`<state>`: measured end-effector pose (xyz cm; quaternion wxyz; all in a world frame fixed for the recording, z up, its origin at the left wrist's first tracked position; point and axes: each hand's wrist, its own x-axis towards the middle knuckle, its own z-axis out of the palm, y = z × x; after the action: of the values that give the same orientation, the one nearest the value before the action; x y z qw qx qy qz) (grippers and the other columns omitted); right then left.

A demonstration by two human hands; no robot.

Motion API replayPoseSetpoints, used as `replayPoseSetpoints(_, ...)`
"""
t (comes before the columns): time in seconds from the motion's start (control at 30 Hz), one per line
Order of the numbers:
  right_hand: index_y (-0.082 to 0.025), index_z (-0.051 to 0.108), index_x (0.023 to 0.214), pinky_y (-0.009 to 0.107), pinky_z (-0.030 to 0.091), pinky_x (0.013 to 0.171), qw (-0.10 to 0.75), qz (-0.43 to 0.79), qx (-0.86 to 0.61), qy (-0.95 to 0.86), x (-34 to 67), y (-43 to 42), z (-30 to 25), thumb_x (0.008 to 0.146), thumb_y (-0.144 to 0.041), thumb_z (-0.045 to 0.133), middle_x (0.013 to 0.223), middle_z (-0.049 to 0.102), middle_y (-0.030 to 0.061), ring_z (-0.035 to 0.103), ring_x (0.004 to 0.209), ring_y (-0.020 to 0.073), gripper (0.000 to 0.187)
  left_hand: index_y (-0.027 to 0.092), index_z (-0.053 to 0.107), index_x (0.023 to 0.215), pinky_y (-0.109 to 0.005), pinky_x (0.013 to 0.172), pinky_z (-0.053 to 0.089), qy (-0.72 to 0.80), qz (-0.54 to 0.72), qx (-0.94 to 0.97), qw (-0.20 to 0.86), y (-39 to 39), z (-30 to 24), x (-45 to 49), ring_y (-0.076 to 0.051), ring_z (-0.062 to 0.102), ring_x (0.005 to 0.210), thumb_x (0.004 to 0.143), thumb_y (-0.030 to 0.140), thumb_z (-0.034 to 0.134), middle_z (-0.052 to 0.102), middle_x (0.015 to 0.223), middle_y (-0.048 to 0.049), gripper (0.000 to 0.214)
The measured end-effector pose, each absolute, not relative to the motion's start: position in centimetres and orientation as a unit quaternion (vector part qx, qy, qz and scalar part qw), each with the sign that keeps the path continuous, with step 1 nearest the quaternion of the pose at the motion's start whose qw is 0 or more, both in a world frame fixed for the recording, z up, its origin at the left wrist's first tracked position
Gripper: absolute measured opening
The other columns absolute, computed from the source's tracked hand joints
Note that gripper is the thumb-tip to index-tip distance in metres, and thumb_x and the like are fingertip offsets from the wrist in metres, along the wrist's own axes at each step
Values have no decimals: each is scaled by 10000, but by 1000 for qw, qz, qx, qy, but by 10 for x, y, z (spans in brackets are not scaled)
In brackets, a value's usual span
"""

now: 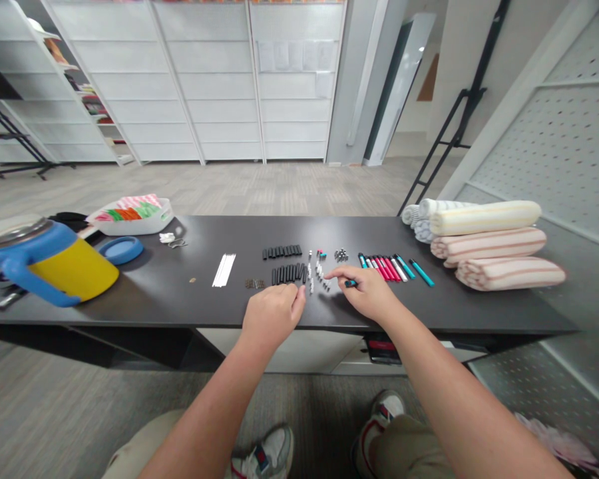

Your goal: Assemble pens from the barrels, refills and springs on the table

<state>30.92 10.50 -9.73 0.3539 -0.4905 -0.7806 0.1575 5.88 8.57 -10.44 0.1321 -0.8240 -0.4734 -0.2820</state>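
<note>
My left hand (274, 309) is closed at the table's front edge, just below a row of black pen caps (288, 273). Whatever it may hold is hidden by the curled fingers. My right hand (367, 291) grips a short dark teal pen piece (350, 283) under its fingers. Its index finger stretches left to the small white pen parts (320, 271). Another column of white parts (310, 273) lies beside these. To the right of that hand are pen barrels (387, 267) in red, teal and white. Small silver pieces (341, 255) sit beyond the fingers.
On the dark table (219, 229) lie white refills (224, 270), small brown pieces (254, 283) and more black caps (282, 251). At left stand a blue-yellow jug (62, 263), a blue lid (122, 249) and a white basket (134, 225). Rolled towels (494, 243) are stacked at right.
</note>
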Motion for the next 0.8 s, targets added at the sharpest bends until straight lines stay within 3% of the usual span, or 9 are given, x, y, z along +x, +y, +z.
replayPoseSetpoints(0.17, -254, 799, 1040, 265, 494, 723, 346, 151, -509, -774, 309, 105, -96, 871, -75, 549, 919, 807, -7, 719, 775, 171, 351, 202, 617, 717, -352, 588, 301, -472, -284, -824, 130, 85, -104, 58, -184, 605, 636, 1054, 314, 539, 669, 683, -22, 363)
replayPoseSetpoints(0.67, -254, 791, 957, 268, 484, 736, 331, 158, -472, -801, 310, 104, -96, 843, -47, 549, 961, 820, -7, 730, 794, 171, 338, 207, 603, 719, -356, 591, 301, -472, -280, -825, 133, 86, -105, 58, -189, 611, 640, 1059, 321, 527, 664, 682, -19, 367)
replayPoseSetpoints(0.8, -249, 785, 969, 263, 458, 677, 332, 146, -486, -795, 308, 101, -95, 847, -77, 549, 884, 799, -5, 675, 688, 159, 316, 201, 610, 720, -348, 586, 298, -472, -278, -827, 128, 86, -104, 57, -188, 608, 637, 1062, 316, 520, 669, 686, -27, 372)
